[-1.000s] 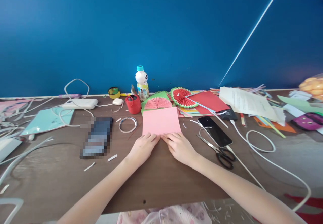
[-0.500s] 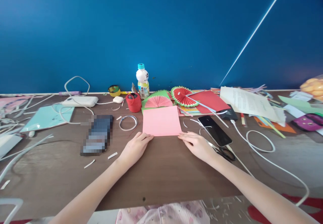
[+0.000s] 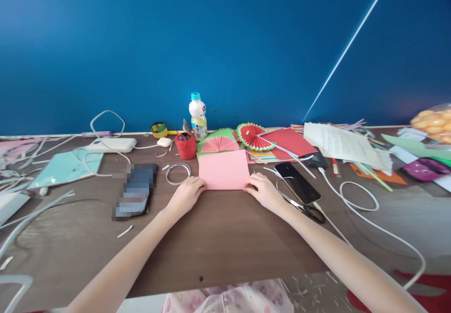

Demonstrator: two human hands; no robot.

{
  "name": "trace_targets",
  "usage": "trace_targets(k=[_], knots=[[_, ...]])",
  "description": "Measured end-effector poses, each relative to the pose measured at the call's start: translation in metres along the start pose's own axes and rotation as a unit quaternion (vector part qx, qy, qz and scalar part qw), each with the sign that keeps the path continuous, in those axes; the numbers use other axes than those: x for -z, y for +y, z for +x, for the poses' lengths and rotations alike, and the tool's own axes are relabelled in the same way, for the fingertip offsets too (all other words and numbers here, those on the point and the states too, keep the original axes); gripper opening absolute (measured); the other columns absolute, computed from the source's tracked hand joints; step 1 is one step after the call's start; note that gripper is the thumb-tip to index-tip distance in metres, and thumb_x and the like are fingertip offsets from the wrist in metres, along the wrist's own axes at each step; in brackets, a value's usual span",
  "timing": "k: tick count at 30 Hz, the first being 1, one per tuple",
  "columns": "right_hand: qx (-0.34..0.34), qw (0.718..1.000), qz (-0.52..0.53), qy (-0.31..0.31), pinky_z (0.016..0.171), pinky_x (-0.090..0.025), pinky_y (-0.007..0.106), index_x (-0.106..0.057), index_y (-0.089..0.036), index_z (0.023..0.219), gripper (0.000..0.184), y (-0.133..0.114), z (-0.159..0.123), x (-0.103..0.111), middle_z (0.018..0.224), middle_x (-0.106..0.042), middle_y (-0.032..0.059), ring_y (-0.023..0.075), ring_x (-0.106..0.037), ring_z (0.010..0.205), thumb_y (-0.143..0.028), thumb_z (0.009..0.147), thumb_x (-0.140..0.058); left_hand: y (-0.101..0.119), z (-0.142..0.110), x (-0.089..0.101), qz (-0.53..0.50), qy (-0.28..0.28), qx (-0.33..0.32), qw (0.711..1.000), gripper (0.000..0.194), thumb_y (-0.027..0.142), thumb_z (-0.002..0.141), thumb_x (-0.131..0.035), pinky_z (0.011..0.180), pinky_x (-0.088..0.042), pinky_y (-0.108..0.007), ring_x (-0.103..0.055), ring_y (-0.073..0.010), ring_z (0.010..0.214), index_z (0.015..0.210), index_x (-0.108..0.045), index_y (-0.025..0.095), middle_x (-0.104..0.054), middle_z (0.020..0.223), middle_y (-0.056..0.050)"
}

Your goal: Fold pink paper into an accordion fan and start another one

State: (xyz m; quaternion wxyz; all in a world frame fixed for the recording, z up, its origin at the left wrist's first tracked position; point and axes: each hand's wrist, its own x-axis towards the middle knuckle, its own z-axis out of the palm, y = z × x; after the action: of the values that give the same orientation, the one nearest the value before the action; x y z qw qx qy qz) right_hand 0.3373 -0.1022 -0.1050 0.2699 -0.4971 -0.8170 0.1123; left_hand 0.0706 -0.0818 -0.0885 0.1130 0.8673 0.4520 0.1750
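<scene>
A pink sheet of paper (image 3: 224, 169) lies in front of me in the head view, its long near edge toward me. My left hand (image 3: 186, 193) grips the near left corner, fingers closed together at the edge. At the near right corner, my right hand (image 3: 264, 191) pinches the sheet in the same way, with its fingertips bent. Just past the paper's far edge lie a pink pleated paper fan (image 3: 220, 144) on green paper and a round red pleated fan (image 3: 252, 136) with a green and white rim.
Left of the paper are a roll of tape (image 3: 178, 174), a blurred-out phone (image 3: 136, 191) and a red container (image 3: 185, 145). A bottle (image 3: 198, 115) stands by the wall. On the right lie a black phone (image 3: 298, 183), scissors (image 3: 313, 213) and a white cable (image 3: 373, 227).
Both hands have closed in at the paper's near corners; the right fingers, stretched flat before, are now bent around the edge. The view has shifted slightly.
</scene>
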Motion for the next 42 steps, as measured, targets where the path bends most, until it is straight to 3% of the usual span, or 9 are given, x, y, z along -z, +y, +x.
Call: trace_targets(k=[5,12,17,20,23,27,31,36,42], knots=[[-0.04,0.999,0.017,-0.023,0.073,-0.037,0.031,-0.058,-0.018,0.068,0.014,-0.001,0.009,0.002,0.075,-0.06,0.0036,0.0176,-0.048,0.076,-0.014,0.081,-0.054,-0.004,0.006,-0.003,-0.059,0.01,0.051,0.997,0.01,0.016,0.081,-0.046,0.073,-0.042,-0.029,-0.054,-0.0169,0.077,0.075,-0.055,0.018,-0.059,0.076,-0.002],[-0.111,0.993,0.034,-0.038,0.062,-0.037,0.027,-0.05,-0.017,0.061,0.016,0.002,0.018,-0.001,0.064,-0.05,0.0006,0.0145,-0.047,0.064,-0.013,0.074,-0.058,-0.007,0.011,-0.007,-0.068,0.01,0.05,0.996,0.008,0.011,0.077,-0.046,0.067,-0.042,-0.026,-0.052,-0.0146,0.073,0.074,-0.051,0.018,-0.053,0.077,-0.001],[-0.107,0.992,0.052,-0.036,0.063,-0.038,0.024,-0.051,-0.017,0.075,0.011,0.007,0.018,-0.004,0.076,-0.052,0.0011,0.0137,-0.048,0.07,-0.013,0.072,-0.061,-0.003,0.008,-0.01,0.05,0.028,-0.02,0.998,0.021,0.007,0.081,-0.039,0.073,-0.039,-0.032,-0.049,-0.0184,0.082,0.09,-0.055,0.018,-0.056,0.09,-0.006],[-0.063,0.997,0.039,-0.025,0.071,-0.038,0.027,-0.055,-0.018,0.081,0.01,0.004,0.017,-0.005,0.088,-0.054,0.0036,0.0158,-0.048,0.08,-0.011,0.075,-0.058,0.004,0.007,-0.01,0.137,0.001,-0.097,0.986,0.033,0.001,0.079,-0.036,0.071,-0.036,-0.033,-0.048,-0.0195,0.084,0.097,-0.056,0.02,-0.058,0.094,-0.006],[-0.002,1.0,0.004,-0.03,0.074,-0.035,0.029,-0.059,-0.02,0.087,0.017,-0.001,0.014,-0.005,0.09,-0.057,0.004,0.0175,-0.047,0.085,-0.007,0.08,-0.049,0.008,0.007,-0.008,0.145,-0.022,-0.135,0.98,0.033,0.0,0.078,-0.036,0.069,-0.036,-0.031,-0.049,-0.0179,0.082,0.093,-0.059,0.019,-0.059,0.09,-0.005],[0.054,0.997,-0.032,-0.042,0.07,-0.032,0.029,-0.064,-0.019,0.087,0.025,-0.002,0.01,-0.004,0.084,-0.059,0.0043,0.0165,-0.048,0.081,-0.004,0.083,-0.043,0.01,0.006,-0.006,0.126,-0.016,-0.125,0.984,0.023,0.01,0.085,-0.039,0.071,-0.039,-0.028,-0.049,-0.0165,0.079,0.09,-0.06,0.018,-0.058,0.088,-0.005],[0.069,0.995,-0.059,-0.05,0.071,-0.032,0.03,-0.066,-0.019,0.086,0.014,-0.001,0.01,0.0,0.082,-0.06,0.0046,0.0171,-0.049,0.081,-0.015,0.083,-0.053,0.009,0.005,-0.007,0.137,0.0,-0.111,0.984,0.022,0.015,0.088,-0.038,0.067,-0.04,-0.026,-0.05,-0.0159,0.076,0.085,-0.06,0.018,-0.059,0.083,-0.004],[0.046,0.995,-0.057,-0.065,0.07,-0.035,0.028,-0.063,-0.016,0.074,0.013,-0.002,0.017,0.001,0.076,-0.058,0.0048,0.0165,-0.052,0.077,-0.017,0.083,-0.054,0.007,0.005,-0.01,0.108,0.036,-0.066,0.991,0.022,0.018,0.088,-0.038,0.07,-0.041,-0.027,-0.052,-0.0164,0.077,0.082,-0.059,0.018,-0.061,0.082,-0.005],[-0.023,0.998,0.007,-0.065,0.065,-0.036,0.025,-0.059,-0.017,0.071,0.012,-0.002,0.027,0.002,0.077,-0.057,0.0036,0.0149,-0.053,0.071,-0.012,0.08,-0.054,0.004,0.014,-0.01,0.016,0.028,0.031,0.999,0.011,0.016,0.083,-0.045,0.07,-0.042,-0.028,-0.055,-0.0169,0.077,0.078,-0.055,0.018,-0.062,0.081,-0.003]])
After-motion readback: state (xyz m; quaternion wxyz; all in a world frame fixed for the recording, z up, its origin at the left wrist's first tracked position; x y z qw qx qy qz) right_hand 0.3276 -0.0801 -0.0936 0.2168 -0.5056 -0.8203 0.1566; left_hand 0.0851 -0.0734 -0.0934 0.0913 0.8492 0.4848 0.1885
